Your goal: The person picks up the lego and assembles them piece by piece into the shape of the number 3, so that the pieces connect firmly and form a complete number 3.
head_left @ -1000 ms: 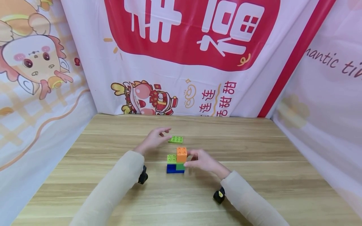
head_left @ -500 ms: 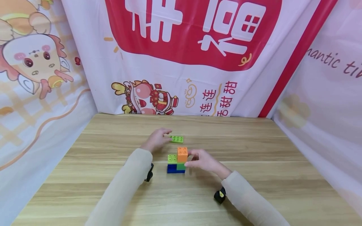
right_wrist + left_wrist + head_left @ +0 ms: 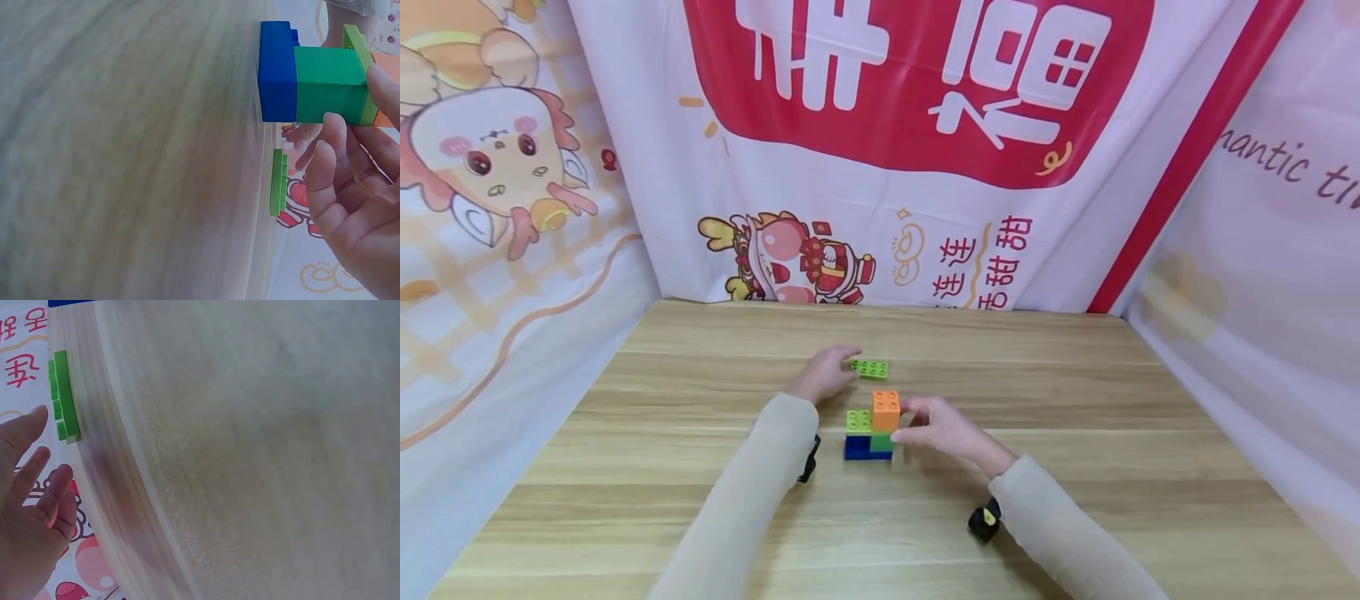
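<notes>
A stack of toy building bricks stands on the table: a blue brick [image 3: 857,450] at the bottom, a green brick [image 3: 882,442] on its right part, a lime plate [image 3: 858,422] above, and an orange brick [image 3: 886,410] on top. My right hand [image 3: 946,427] holds the stack's right side; its thumb lies against the lime and orange pieces in the right wrist view. My left hand [image 3: 827,374] reaches beside a separate light green plate [image 3: 872,369] behind the stack. In the left wrist view, the left thumb and fingers are spread just short of this plate [image 3: 64,397].
The wooden table [image 3: 1075,400] is bounded by a printed cloth [image 3: 880,150] at the back and more cloths at both sides. Small black wrist cameras [image 3: 983,521] hang under both sleeves.
My left hand has shifted slightly to the right and toward me, by the loose light green plate. The right hand stays at the stack.
</notes>
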